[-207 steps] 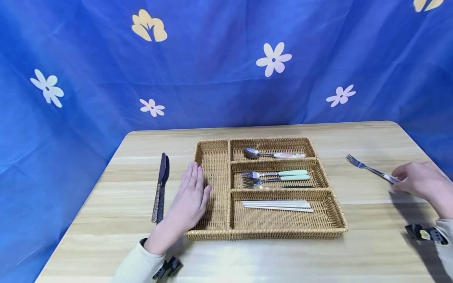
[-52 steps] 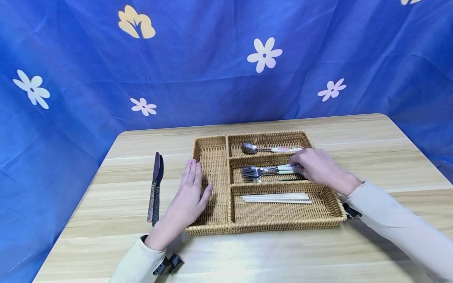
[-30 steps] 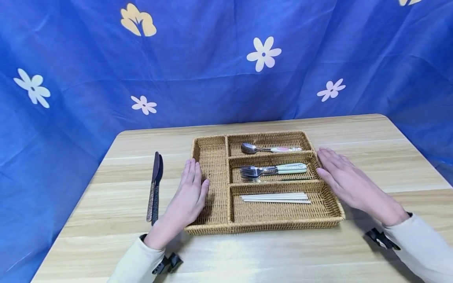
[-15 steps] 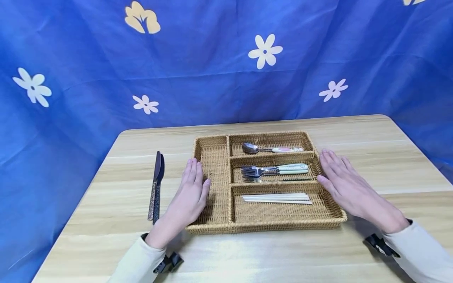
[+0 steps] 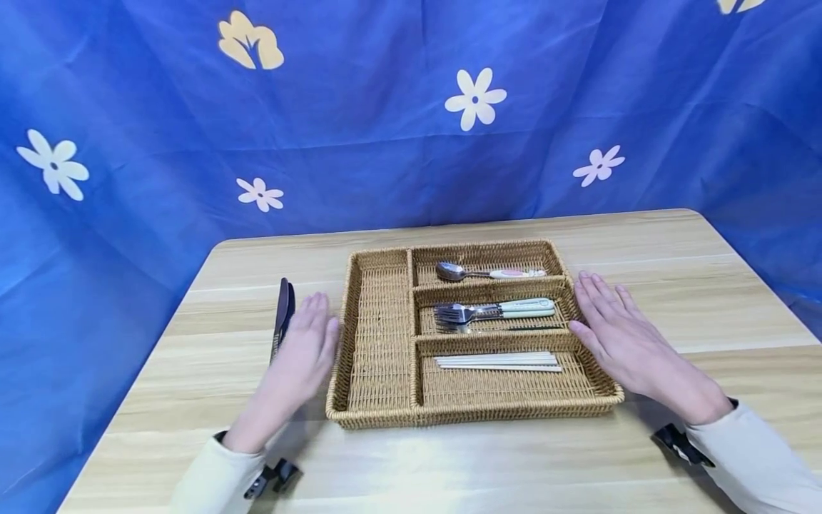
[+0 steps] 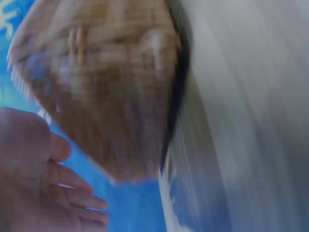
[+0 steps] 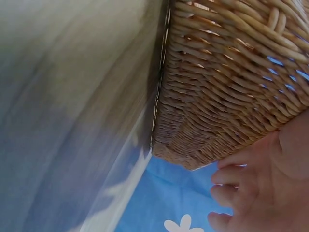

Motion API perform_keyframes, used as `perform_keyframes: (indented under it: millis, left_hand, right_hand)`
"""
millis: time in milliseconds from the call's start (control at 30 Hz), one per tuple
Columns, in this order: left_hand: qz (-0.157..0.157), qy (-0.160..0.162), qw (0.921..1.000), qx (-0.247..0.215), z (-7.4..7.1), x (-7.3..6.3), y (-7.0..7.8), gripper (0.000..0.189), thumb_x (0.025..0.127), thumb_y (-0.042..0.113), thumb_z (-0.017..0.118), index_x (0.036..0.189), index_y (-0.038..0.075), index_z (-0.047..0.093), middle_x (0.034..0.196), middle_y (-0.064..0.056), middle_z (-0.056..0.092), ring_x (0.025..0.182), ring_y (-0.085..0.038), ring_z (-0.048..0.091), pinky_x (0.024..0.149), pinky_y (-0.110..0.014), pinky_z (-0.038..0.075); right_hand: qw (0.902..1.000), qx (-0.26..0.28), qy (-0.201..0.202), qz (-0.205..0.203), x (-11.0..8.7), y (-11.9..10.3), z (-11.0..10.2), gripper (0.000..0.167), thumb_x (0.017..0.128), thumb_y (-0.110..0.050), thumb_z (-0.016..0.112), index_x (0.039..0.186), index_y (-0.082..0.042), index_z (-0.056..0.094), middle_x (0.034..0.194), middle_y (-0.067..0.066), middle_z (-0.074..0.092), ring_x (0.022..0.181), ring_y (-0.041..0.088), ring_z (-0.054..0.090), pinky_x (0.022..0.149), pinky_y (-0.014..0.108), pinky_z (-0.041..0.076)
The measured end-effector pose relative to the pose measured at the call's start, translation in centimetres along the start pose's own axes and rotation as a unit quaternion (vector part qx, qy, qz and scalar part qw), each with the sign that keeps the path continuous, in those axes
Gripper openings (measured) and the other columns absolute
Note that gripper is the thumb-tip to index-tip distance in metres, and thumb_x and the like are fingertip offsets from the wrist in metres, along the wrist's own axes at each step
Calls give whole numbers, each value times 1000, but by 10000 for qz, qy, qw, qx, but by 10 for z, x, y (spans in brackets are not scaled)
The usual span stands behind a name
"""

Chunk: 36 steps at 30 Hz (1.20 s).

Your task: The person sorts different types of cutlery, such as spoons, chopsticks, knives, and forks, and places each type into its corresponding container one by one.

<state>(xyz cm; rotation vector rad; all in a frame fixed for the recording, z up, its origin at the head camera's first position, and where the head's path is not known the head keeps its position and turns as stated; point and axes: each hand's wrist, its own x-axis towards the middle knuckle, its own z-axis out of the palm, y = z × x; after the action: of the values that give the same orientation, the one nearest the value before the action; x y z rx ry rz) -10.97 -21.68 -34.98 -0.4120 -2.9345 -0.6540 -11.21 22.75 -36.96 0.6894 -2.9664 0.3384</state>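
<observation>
My left hand (image 5: 302, 353), slightly blurred, is off the tray with straight fingers and holds nothing. It hovers between the tray and two dark knives (image 5: 282, 314), covering their handles. My right hand (image 5: 623, 339) rests flat-fingered against the right wall of the wicker tray (image 5: 379, 414); the right wrist view shows its fingers (image 7: 224, 195) beside the weave. In the tray, a spoon (image 5: 452, 271) lies in the back compartment. Several forks (image 5: 459, 314) lie in the middle one, two with pale green handles. White chopsticks (image 5: 497, 360) lie in the front one.
The long left compartment (image 5: 379, 335) of the tray shows bare wicker. The tray stands on a pale wooden table (image 5: 693, 285). A blue cloth (image 5: 359, 143) with printed flowers hangs behind and beside the table.
Earlier my right hand held a fork at the right, then reached into the middle compartment, then moved to the tray's right side. Just now my left hand left the tray's left wall, moving left.
</observation>
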Motion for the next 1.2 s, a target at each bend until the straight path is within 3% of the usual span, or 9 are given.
perform_keyframes:
  millis: [133, 233, 300, 367, 500, 700, 800, 967, 1200]
  left_hand:
    - [-119, 266, 9991, 309, -16, -5, -27, 54, 107, 22, 28, 139, -22, 29, 142, -40, 30, 133, -54, 29, 112, -59, 22]
    - [-384, 449, 9967, 562, -25, -9, -45, 36, 103, 13, 37, 110, -15, 58, 106, -36, 60, 101, -49, 57, 87, -59, 48]
    - [-645, 411, 9947, 691, -29, -10, -54, 30, 101, 11, 40, 88, -8, 59, 78, -26, 61, 76, -42, 61, 66, -56, 50]
    - [-991, 129, 9917, 808, -32, -11, -61, 31, 100, 13, 41, 74, -1, 53, 65, -15, 53, 63, -33, 56, 55, -50, 45]
    - [-1467, -544, 9840, 850, -31, -12, -66, 33, 99, 20, 44, 75, -1, 52, 65, -13, 52, 60, -29, 53, 52, -46, 44]
    - [-1845, -1070, 9734, 840, -28, -8, -61, 28, 93, 21, 54, 84, -6, 50, 72, -19, 55, 64, -32, 56, 54, -48, 48]
    - [-2069, -1302, 9663, 802, -29, -6, -60, 26, 92, 19, 54, 81, -5, 51, 70, -18, 55, 62, -30, 56, 54, -44, 48]
    - [-2192, -1432, 9628, 665, -32, -6, -62, 30, 95, 19, 54, 73, 0, 52, 66, -13, 53, 59, -26, 53, 51, -39, 45]
    - [-2270, -1475, 9604, 661, -33, -6, -66, 32, 97, 21, 54, 73, 0, 55, 68, -14, 54, 61, -27, 53, 54, -40, 44]
  right_hand:
    - [9998, -105, 129, -74, 0, 0, -1, 63, 106, -32, 29, 150, 10, 9, 158, 23, 0, 146, 39, 2, 119, 49, -5]
    - [9997, -165, 169, -80, -1, 0, -2, 63, 106, -31, 29, 149, 11, 10, 158, 24, 0, 146, 38, 0, 119, 49, -4]
    - [9997, -185, 153, -49, -1, 0, -3, 64, 106, -31, 29, 149, 11, 9, 158, 24, -1, 146, 38, 0, 119, 49, -4]
    - [9998, -177, 102, -5, -2, -1, -3, 65, 106, -33, 29, 150, 10, 7, 158, 23, -2, 146, 38, 0, 118, 49, -5]
    - [9999, -132, -36, 51, -4, -3, -2, 67, 106, -35, 29, 150, 9, 4, 158, 23, -3, 146, 38, -1, 118, 49, -6]
    - [9999, 12, -90, 101, -5, -4, 0, 68, 106, -36, 30, 150, 10, 6, 158, 25, -1, 145, 39, 1, 118, 49, -6]
    - [9998, 82, -136, 112, -3, -4, 0, 69, 106, -37, 30, 150, 10, 6, 158, 25, -1, 145, 40, 1, 118, 50, -3]
    - [9992, 249, -249, 164, -2, -5, 0, 70, 105, -39, 29, 150, 9, 5, 158, 25, -1, 145, 41, 2, 118, 50, -4]
    - [9986, 391, -253, 238, 0, -6, 1, 73, 105, -41, 31, 151, 8, 3, 158, 25, 0, 145, 42, 4, 118, 51, -6]
